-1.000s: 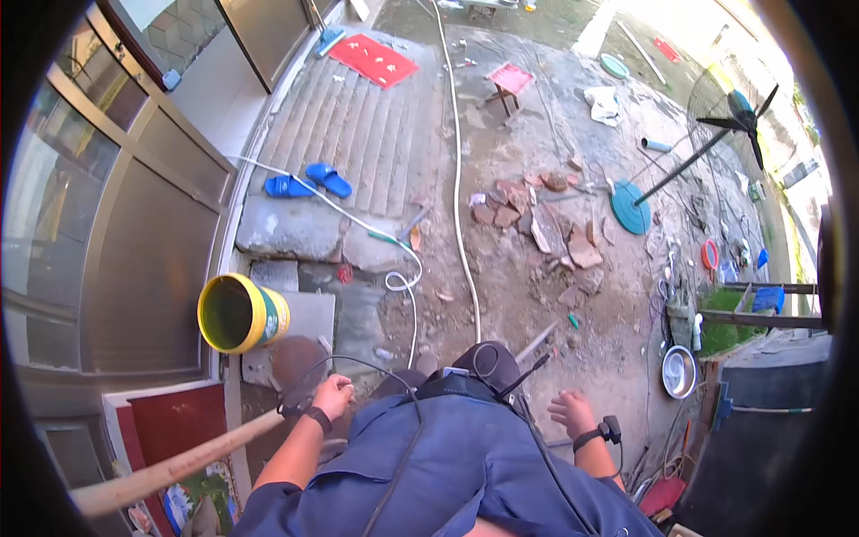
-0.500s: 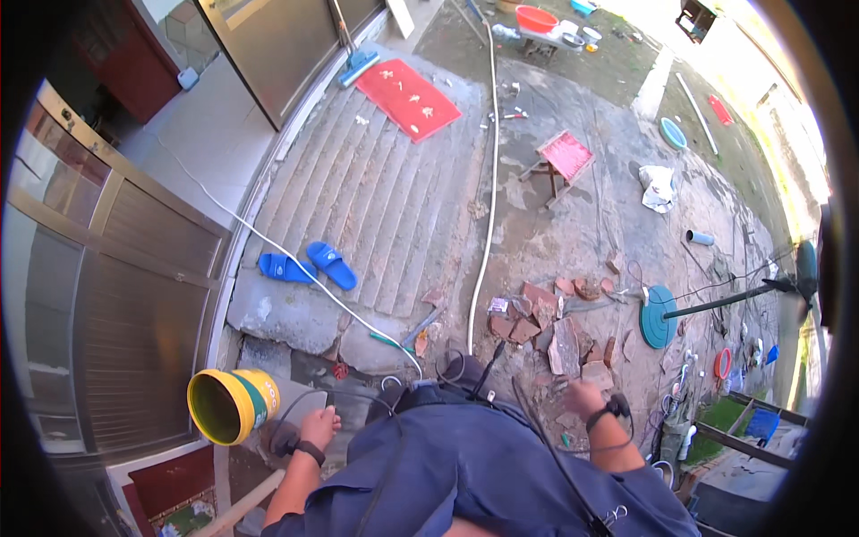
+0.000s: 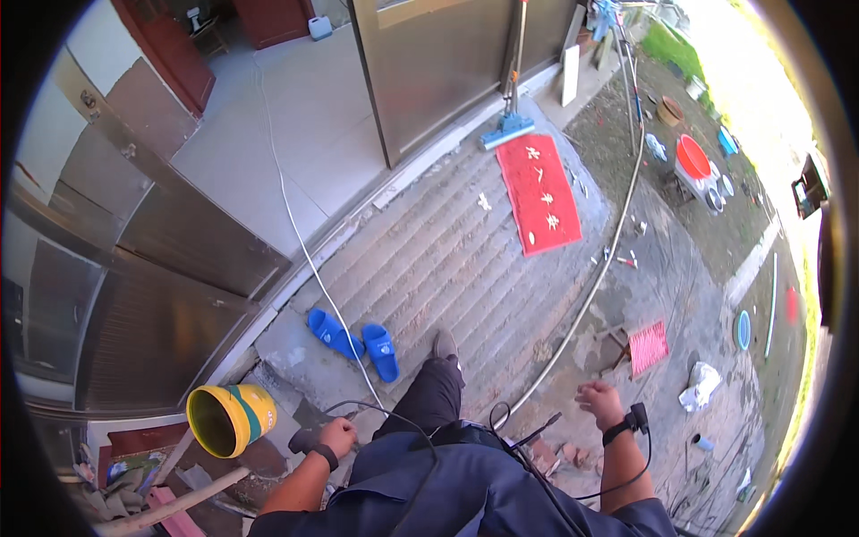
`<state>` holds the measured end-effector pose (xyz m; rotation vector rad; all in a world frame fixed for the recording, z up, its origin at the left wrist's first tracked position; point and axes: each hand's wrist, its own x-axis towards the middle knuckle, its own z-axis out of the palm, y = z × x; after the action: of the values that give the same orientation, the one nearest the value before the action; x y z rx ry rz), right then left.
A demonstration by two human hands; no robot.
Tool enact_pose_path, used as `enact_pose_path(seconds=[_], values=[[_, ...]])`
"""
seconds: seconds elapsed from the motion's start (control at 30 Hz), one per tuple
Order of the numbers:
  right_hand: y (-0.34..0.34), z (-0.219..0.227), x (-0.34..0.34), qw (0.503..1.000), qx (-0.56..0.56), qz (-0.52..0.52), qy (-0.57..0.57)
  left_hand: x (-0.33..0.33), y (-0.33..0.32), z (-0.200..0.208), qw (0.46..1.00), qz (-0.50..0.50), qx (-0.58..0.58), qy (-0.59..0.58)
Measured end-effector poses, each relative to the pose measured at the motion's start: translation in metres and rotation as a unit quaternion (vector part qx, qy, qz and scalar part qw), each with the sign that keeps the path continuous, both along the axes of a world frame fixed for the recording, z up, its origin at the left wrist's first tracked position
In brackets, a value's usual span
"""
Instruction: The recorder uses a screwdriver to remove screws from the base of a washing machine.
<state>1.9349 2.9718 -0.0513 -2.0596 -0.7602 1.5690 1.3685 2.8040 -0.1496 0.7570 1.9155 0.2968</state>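
Observation:
My left hand (image 3: 338, 436) hangs by my left hip with its fingers curled in, and nothing shows in it. A strap with a small dark device is round that wrist. Beyond and left of it a yellow bucket (image 3: 248, 419) with a green band lies tipped, its mouth facing left. My right hand (image 3: 599, 403) is held out at my right side, fingers loosely bent and apart, holding nothing. A red-topped folding stool (image 3: 648, 349) stands beyond it. One of my shoes (image 3: 445, 344) is on the ridged concrete slope, beside a pair of blue slippers (image 3: 380, 353).
A white cable (image 3: 288, 201) runs from the doorway past the slippers. A pale hose (image 3: 591, 295) curves along the slope's right side. Farther up lie a red mat (image 3: 540, 201) and a blue mop (image 3: 507, 131). Broken red tiles (image 3: 573, 456) lie right of my body.
I have stepped forward and turned left, so a foot now shows on the slope. The slippers and mat have shifted right in view. My right hand has risen and its fingers have loosened.

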Motion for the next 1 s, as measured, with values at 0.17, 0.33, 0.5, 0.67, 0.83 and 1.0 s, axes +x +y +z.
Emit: enact_pose_path(seconds=[0.17,0.33,0.5,0.67,0.83,1.0], values=[[0.107,0.039,-0.046,0.994,-0.094,0.053,-0.012,0.01,0.169,0.102,0.992,0.08,0.045,-0.084],[0.24,0.089,-0.103,0.988,-0.088,0.13,-0.007,-0.031,0.244,0.124,0.988,0.134,0.052,-0.059],[0.378,0.109,-0.146,0.977,-0.085,0.194,-0.001,-0.053,0.326,0.148,0.961,0.245,0.085,-0.096],[0.515,0.102,-0.182,0.965,-0.132,0.228,-0.019,-0.059,0.378,0.16,0.95,0.297,0.06,-0.077],[0.631,0.132,-0.275,0.913,-0.13,0.376,-0.088,-0.055,0.382,0.221,0.936,0.345,0.052,-0.044],[0.704,0.132,-0.409,0.811,-0.026,0.584,-0.019,-0.059,0.368,0.243,0.91,0.414,-0.007,0.004]])
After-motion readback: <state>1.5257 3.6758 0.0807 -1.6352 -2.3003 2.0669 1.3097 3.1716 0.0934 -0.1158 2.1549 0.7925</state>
